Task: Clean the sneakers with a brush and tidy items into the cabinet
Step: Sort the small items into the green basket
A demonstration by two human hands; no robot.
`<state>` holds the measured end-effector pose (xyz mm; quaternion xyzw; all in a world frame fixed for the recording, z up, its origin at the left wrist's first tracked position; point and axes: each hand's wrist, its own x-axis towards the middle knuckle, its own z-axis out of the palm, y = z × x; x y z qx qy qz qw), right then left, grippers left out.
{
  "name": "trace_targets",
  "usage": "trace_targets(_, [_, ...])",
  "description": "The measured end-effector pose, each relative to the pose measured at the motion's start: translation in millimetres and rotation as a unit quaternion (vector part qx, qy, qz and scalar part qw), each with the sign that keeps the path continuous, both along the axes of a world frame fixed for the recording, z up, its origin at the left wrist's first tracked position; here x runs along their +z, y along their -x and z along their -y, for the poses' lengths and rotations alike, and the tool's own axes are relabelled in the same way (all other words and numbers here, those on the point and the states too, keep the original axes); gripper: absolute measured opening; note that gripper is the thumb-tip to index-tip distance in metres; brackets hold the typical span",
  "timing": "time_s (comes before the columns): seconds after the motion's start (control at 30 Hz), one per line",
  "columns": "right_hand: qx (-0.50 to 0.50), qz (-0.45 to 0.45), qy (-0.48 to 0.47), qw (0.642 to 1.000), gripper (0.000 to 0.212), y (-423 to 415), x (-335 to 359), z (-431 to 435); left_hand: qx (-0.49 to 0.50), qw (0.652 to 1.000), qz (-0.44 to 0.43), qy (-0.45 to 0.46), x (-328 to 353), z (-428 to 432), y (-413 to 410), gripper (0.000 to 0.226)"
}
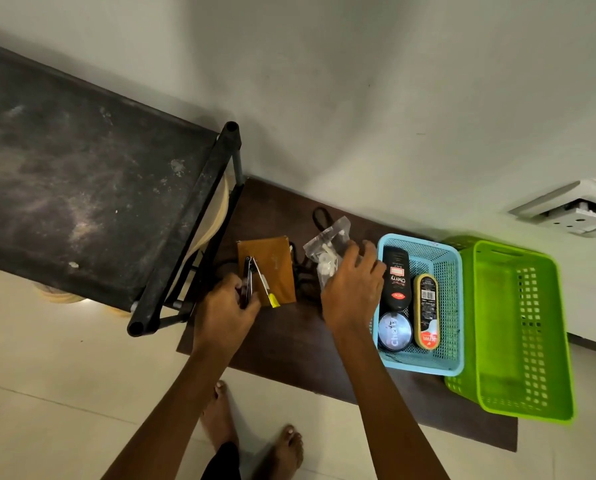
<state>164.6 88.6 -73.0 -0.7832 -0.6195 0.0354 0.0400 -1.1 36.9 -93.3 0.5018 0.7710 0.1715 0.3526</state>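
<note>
The left hand [225, 306] pinches the metal tool [255, 278], left of the blue basket [453, 306]; the right hand [352, 289], loosely open over the clear bag [327, 249] beside that basket, should grab it softly.
</note>
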Motion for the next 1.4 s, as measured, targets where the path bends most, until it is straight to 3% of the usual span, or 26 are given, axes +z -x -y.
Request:
trace_targets(0.07, [0.021,0.107,0.007,0.994,0.063,8,-1,5,0.004,1.0,-0.001,-0.001,0,0,2,0.024])
trace_targets(0.13, [0.066,0.137,-0.018,0.988,0.059,17,-4,5,0.006,1.0,-0.005,0.0,1,0,3,0.025])
trace_targets(0.2, [0.153,0.098,-0.023,0.983,0.053,30,-2,-5,0.011,1.0,-0.01,-0.004,2,-1,5,0.027])
trace_targets(0.3, [0.279,-0.052,0.134,0.95,0.07,48,-7,-24,0.021,1.0,-0.011,-0.011,3,-2,8,0.028])
trace_targets(0.4, [0.339,-0.008,0.206,0.918,0.08,56,-16,-44,0.034,0.999,0.002,-0.009,3,-2,9,0.03])
trace_targets(0.53, [0.349,0.018,0.183,0.919,0.075,59,-13,-61,0.05,0.999,0.005,-0.013,0,-3,12,0.029])
trace_targets(0.6, [0.331,-0.045,0.199,0.921,0.069,54,-10,-66,0.055,0.998,0.001,-0.015,-1,-4,14,0.027])
trace_targets(0.73, [0.239,-0.31,0.236,0.89,0.032,22,9,-73,0.059,0.998,-0.001,-0.016,-3,-3,18,0.027])
trace_targets(0.83, [0.166,-0.373,0.19,0.893,0.03,-9,33,-76,0.055,0.998,-0.01,-0.024,-5,-3,19,0.027])
trace_targets(0.93, [0.111,-0.35,0.137,0.92,0.027,-41,51,-84,0.048,0.998,-0.028,-0.022,-7,-4,18,0.024])
trace_targets(1.0, [0.09,-0.281,0.12,0.948,0.026,-56,52,-91,0.047,0.998,-0.031,-0.021,-7,-6,16,0.025])
trace_targets(1.13, [0.091,-0.211,0.167,0.959,0.037,-59,33,-95,0.032,0.999,-0.036,-0.011,-10,-7,11,0.025])
trace_targets(1.2, [0.117,-0.115,0.165,0.973,0.045,-50,20,-91,0.026,0.999,-0.041,-0.007,-11,-7,8,0.026])
trace_targets(1.27, [0.167,0.041,0.112,0.979,0.044,-36,9,-83,0.021,0.999,-0.049,-0.005,-12,-7,7,0.028])
trace_targets(1.3, [0.189,0.072,0.077,0.976,0.041,-26,5,-78,0.019,0.998,-0.052,-0.006,-13,-7,7,0.028])
trace_targets(1.4, [0.279,0.008,0.031,0.96,0.035,3,2,-64,0.013,0.998,-0.054,-0.009,-16,-8,7,0.031])
